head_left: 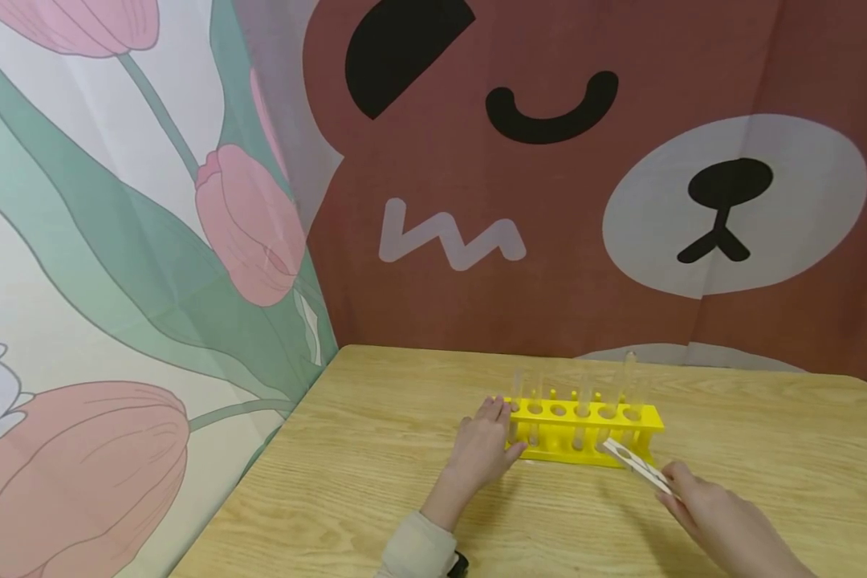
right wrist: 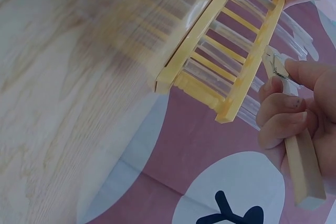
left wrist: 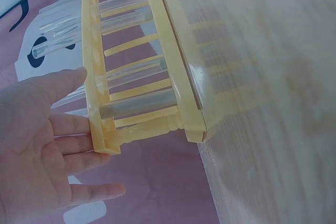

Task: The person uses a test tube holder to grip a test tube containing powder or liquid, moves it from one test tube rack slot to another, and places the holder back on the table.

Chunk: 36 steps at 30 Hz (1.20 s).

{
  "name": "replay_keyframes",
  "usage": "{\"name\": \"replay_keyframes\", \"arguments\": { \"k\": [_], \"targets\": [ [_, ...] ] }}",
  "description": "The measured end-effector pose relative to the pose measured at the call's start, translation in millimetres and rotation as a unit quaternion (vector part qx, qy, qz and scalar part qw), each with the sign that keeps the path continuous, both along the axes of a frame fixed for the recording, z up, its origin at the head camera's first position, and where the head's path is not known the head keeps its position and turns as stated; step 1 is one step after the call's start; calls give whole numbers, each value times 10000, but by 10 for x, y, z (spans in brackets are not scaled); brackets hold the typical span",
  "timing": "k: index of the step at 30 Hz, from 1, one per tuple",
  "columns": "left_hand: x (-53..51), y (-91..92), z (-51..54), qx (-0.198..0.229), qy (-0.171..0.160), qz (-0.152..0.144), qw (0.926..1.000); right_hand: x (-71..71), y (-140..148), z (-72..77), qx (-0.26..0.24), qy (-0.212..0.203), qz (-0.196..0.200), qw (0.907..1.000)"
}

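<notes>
Wide desk (head_left: pixel 347 466) separated the yellow rack (head_left: pixel 559 455) from the left edge; left hand (head_left: pixel 482 443), fingers straight, touched the rack; right hand (head_left: pixel 730 520) gripped a wooden clamp (head_left: pixel 643 470).

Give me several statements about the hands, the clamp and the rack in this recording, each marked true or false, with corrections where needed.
1. The right hand holds a wooden clamp. True.
2. The yellow rack lies on its side. False: it stands upright on the wooden table.
3. The left hand touches one end of the rack. True.
4. Every hole in the rack has a tube in it. False: in the head view, the third hole from the left has none.
5. The test tubes in the rack are see-through. True.
6. The clamp is in the left hand's fingers. False: the right hand has it.
</notes>
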<state>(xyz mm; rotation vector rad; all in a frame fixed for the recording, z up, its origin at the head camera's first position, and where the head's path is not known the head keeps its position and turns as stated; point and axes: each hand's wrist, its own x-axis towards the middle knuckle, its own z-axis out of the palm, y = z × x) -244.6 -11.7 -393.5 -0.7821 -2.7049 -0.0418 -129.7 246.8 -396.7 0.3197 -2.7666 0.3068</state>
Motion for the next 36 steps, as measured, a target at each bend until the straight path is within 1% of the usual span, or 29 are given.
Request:
{"name": "replay_keyframes", "arguments": {
  "k": [5,12,21,27,30,32,36],
  "targets": [
    [-1,0,3,12,-28,-7,10000,-5,-7,-4,-4,32,32,10000],
    [1,-4,5,-37,-43,25,10000,-28,-36,4,-9,-298,-60,9995],
    [1,-7,4,-3,20,-20,10000,-27,-63,14,19,-309,-107,9995],
    [10,-11,6,5,16,-22,10000,-39,-64,15,85,-269,-30,9996],
    [14,-13,8,13,37,-31,10000,-54,-69,24,97,-331,13,9994],
    [17,-14,10,5,46,-26,10000,-61,-77,34,66,-412,7,9991],
    [18,-14,11,-12,23,-4,10000,-60,-99,49,-15,-367,-14,9993]
  ]
}}
